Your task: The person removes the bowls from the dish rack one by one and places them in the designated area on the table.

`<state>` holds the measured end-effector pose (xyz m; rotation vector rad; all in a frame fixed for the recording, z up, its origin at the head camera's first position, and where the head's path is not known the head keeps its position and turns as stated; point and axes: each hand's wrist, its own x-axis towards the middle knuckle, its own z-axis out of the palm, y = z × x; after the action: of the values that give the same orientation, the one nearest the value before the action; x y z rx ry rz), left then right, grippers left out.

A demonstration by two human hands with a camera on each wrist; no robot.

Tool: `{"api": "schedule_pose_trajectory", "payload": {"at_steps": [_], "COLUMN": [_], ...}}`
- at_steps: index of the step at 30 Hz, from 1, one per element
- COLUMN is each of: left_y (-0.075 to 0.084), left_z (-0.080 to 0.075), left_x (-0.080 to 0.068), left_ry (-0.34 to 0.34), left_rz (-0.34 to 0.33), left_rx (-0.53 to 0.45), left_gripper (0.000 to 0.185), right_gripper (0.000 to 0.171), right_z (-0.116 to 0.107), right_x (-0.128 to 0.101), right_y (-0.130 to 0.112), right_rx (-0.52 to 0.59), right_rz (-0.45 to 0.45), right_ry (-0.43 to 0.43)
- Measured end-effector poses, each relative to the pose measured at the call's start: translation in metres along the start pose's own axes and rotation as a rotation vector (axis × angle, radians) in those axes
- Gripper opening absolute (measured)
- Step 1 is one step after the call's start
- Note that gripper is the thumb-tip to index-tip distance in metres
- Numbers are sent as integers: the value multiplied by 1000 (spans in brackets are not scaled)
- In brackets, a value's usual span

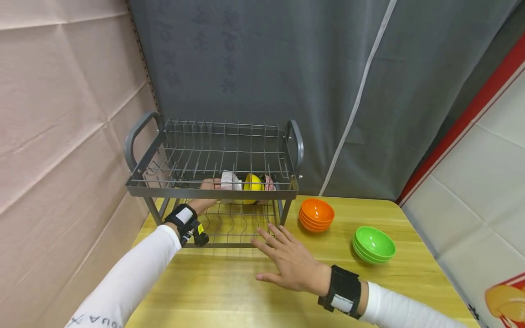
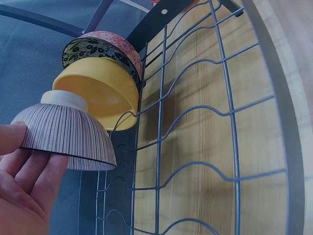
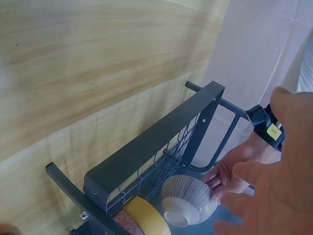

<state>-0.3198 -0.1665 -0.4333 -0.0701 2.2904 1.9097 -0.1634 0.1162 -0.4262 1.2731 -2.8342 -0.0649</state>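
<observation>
Racking looks like the step in hand: the left hand [image 1: 208, 186], at the centre of the head view, grips a striped bowl [image 2: 66, 137] by its rim, fingers curled under and thumb on top, on the lower shelf of the dish rack [image 1: 213, 193]. The bowl stands on edge, its foot ring towards the yellow bowl [image 2: 100, 93] just beside it, its mouth towards the palm; its axis runs along the row, with a patterned bowl [image 2: 102, 46] beyond. I judge the next move calls for seating the rim between the wires before letting go. The right hand [image 1: 289, 262] lies open, fingers spread, on the counter [image 1: 229, 291], lower centre.
</observation>
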Motion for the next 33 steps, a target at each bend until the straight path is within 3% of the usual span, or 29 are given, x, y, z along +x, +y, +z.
{"api": "schedule_pose_trajectory", "payload": {"at_steps": [3, 6, 10, 13, 18, 22, 25, 29, 32, 33], "left_y": [0, -2, -2, -2, -1, 0, 0, -2, -4, -5], "left_z": [-5, -10, -15, -18, -21, -21, -22, -22, -21, -21], "left_x": [-4, -12, -25, -31, -38, -43, -47, -59, -68, -71], "left_ry": [20, 33, 25, 30, 75, 93, 91, 99, 85, 76], "left_rz": [46, 117, 115, 74, 83, 164, 236, 139, 69, 81], "left_rx": [93, 210, 333, 326, 331, 340, 412, 468, 399, 375], "left_gripper": [57, 29, 43, 56, 57, 41, 30, 35, 31, 26], "right_gripper": [83, 84, 84, 84, 84, 84, 83, 82, 81, 81], "right_z": [-2, -4, -6, -6, -7, -8, -8, -8, -8, -8], "right_x": [1, 2, 4, 5, 7, 6, 6, 5, 5, 5], "right_y": [0, -1, -2, -2, -3, -2, -2, -2, -2, -2], "right_rx": [2, 15, 26, 30, 26, 24, 23, 17, 23, 20], "right_rz": [1, 7, 11, 8, 10, 8, 0, -6, -7, -7], "right_ry": [9, 10, 5, 8, 19, 37, 55, 71, 82, 85]}}
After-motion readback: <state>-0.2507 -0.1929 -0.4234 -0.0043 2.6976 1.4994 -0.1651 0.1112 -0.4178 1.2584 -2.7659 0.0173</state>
